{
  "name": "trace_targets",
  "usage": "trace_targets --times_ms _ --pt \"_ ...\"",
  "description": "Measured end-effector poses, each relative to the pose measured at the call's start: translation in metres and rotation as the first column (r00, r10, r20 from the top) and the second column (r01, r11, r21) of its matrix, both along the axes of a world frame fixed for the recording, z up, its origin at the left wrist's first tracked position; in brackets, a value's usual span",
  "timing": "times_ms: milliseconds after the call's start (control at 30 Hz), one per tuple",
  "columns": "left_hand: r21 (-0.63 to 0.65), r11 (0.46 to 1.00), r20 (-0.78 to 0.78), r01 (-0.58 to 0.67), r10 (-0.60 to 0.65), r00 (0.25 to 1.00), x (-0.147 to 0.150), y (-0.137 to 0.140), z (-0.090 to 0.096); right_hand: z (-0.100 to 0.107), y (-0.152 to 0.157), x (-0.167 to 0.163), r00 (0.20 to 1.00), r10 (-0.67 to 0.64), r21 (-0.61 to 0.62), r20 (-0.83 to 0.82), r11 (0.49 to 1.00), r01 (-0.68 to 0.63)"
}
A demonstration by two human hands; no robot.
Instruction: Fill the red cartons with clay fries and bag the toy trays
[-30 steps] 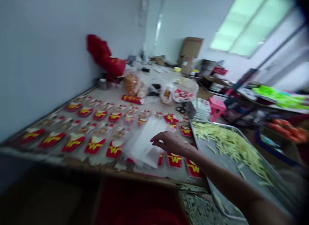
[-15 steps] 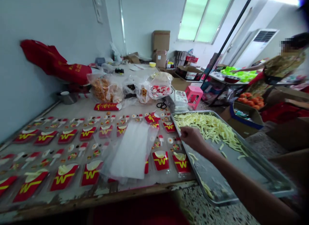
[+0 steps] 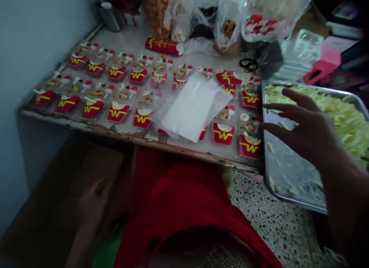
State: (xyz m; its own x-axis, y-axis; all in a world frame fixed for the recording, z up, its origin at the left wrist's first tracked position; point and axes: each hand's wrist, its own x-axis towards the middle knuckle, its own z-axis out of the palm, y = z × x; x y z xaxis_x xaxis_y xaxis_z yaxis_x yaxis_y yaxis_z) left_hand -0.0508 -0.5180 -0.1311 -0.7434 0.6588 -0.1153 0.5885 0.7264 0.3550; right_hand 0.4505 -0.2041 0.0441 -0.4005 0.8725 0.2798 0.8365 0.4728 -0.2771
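A chipped counter (image 3: 129,38) lined with red packets (image 3: 116,112) spans the centre, pale wall (image 3: 43,37) at upper left, while the right hand (image 3: 311,129), released and spread, hangs over yellow strips (image 3: 346,118) in the metal tray (image 3: 291,164) at right, and the lower-left left hand (image 3: 96,197) is too dim to judge.

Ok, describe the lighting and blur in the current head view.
Head view: left hand blurred, in shadow below the table top; head view: right hand dark against the paler tray; head view: white sheets among the brightest things.
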Motion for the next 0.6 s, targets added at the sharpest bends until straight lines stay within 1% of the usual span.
trace_targets --times_ms 33,100,167,200,233,300,333,367,400,433,467,500,533,567,600 --pt "0.047 0.999 -0.004 0.019 -0.019 1.0 -0.006 -0.004 0.0 0.005 -0.016 -0.005 0.999 0.029 0.01 -0.018 1.0 -0.029" --pt "0.167 0.983 -0.034 0.074 -0.069 0.997 -0.013 0.001 0.001 0.014 -0.049 -0.017 0.994 0.075 -0.014 -0.083 0.997 -0.077" --pt "0.258 0.96 -0.09 0.107 -0.086 0.992 -0.011 0.017 0.006 0.015 -0.079 -0.036 0.973 0.149 -0.135 -0.176 0.976 -0.174" --pt "0.292 0.948 -0.114 0.125 -0.095 0.989 -0.009 0.027 0.009 0.01 -0.092 -0.048 0.954 0.193 -0.221 -0.228 0.944 -0.243" --pt "0.32 0.935 -0.135 0.154 -0.116 0.984 -0.005 0.037 0.011 0.001 -0.104 -0.062 0.932 0.235 -0.324 -0.274 0.89 -0.32" --pt "0.354 0.898 -0.175 0.262 -0.211 0.962 0.001 0.057 0.015 -0.027 -0.124 -0.09 0.891 0.291 -0.5 -0.347 0.747 -0.439" --pt "0.358 0.874 -0.191 0.328 -0.275 0.942 0.004 0.066 0.015 -0.044 -0.132 -0.101 0.886 0.29 -0.563 -0.362 0.69 -0.455" --pt "0.356 0.852 -0.21 0.385 -0.328 0.921 0.005 0.074 0.015 -0.063 -0.138 -0.11 0.882 0.276 -0.575 -0.381 0.676 -0.46" --pt "0.346 0.836 -0.226 0.426 -0.366 0.903 0.005 0.079 0.013 -0.082 -0.144 -0.115 0.889 0.243 -0.577 -0.389 0.688 -0.44" --pt "0.333 0.834 -0.238 0.44 -0.377 0.895 0.004 0.081 0.009 -0.099 -0.15 -0.115 0.905 0.191 -0.587 -0.379 0.706 -0.395" --pt "0.319 0.846 -0.24 0.426 -0.363 0.9 0.001 0.08 0.005 -0.113 -0.156 -0.112 0.924 0.128 -0.6 -0.36 0.726 -0.334" --pt "0.302 0.874 -0.224 0.381 -0.323 0.919 -0.003 0.076 -0.002 -0.124 -0.161 -0.106 0.943 0.052 -0.624 -0.329 0.737 -0.258" --pt "0.28 0.91 -0.186 0.307 -0.263 0.947 -0.008 0.067 -0.01 -0.131 -0.166 -0.099 0.955 -0.029 -0.652 -0.296 0.736 -0.18" --pt "0.248 0.945 -0.125 0.214 -0.187 0.974 -0.013 0.055 -0.02 -0.134 -0.171 -0.091 0.957 -0.109 -0.683 -0.268 0.722 -0.109" --pt "0.203 0.973 -0.048 0.113 -0.105 0.993 -0.016 0.041 -0.031 -0.133 -0.174 -0.083 0.952 -0.181 -0.72 -0.246 0.692 -0.054"
